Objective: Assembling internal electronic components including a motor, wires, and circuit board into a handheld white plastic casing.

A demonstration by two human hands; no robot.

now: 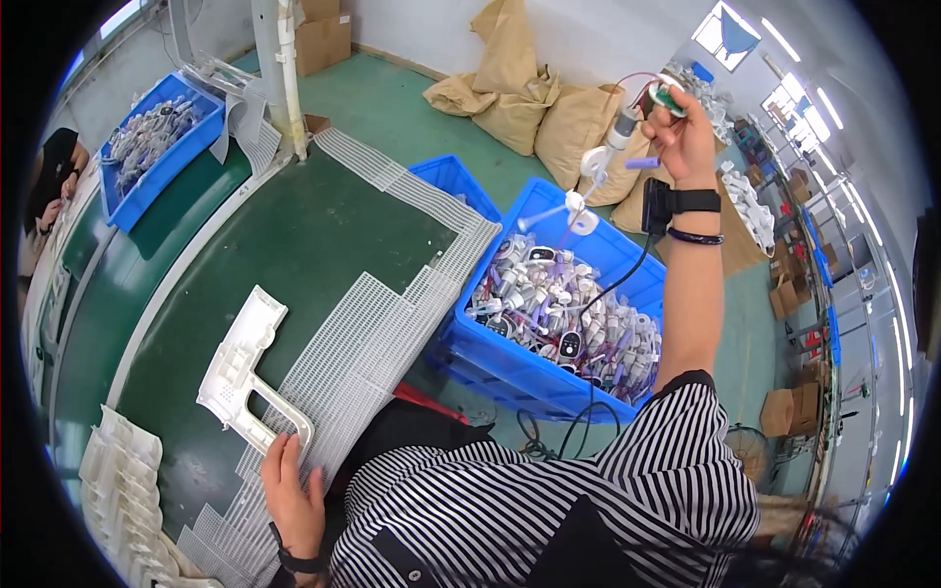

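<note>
Holds a wired assembly (621,129) with green board (672,99) in the narrow grip of the right hand (683,132) at two o'clock, near a filled blue bin (505,365) at three. With the left hand (293,495) at seven o'clock, grip wide, touches the lower end of a white gun-shaped shell (231,368) on the green tabletop (323,216) at eight.

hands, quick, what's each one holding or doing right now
Left hand: fingers at the white plastic shell's near end; whether gripping cannot be told
Right hand: closed, holding a wired white-and-grey assembly
</note>
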